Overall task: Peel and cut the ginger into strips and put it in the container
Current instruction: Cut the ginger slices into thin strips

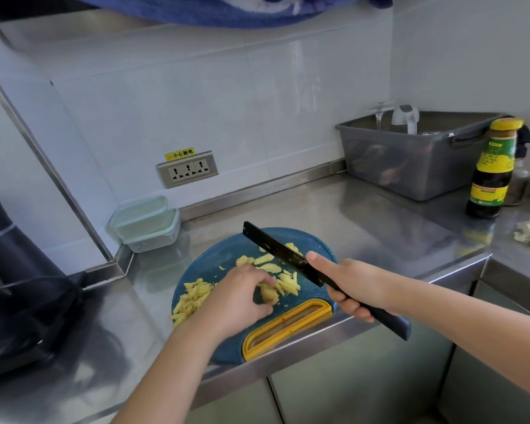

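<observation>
Fingers of the left hand (pixel 242 296) are curling down over the ginger (pixel 270 294), pinching a pale yellow chunk against the board (pixel 224 252); the fingertips are blurred. The right hand (pixel 354 289) is wrapping tightly round the handle of the knife (pixel 283 255), thumb lying along the top near the blade's base. It is holding the black blade above the board, just right of the left fingers and apart from the chunk, tip pointing away and leftward. Cut strips (pixel 288 284) are lying just beside the chunk, under the blade, and a bigger heap (pixel 190 299) is sitting by the left wrist at the board's left edge. Slices (pixel 265 260) are lying farther back. The board's yellow grip (pixel 288 327) is lying at the front edge of the steel surface (pixel 364 215). The container (pixel 147 228), clear with a pale green lid, is standing well apart at the back left corner. A bin (pixel 410 160) and a bottle (pixel 490 172) are standing far right.
</observation>
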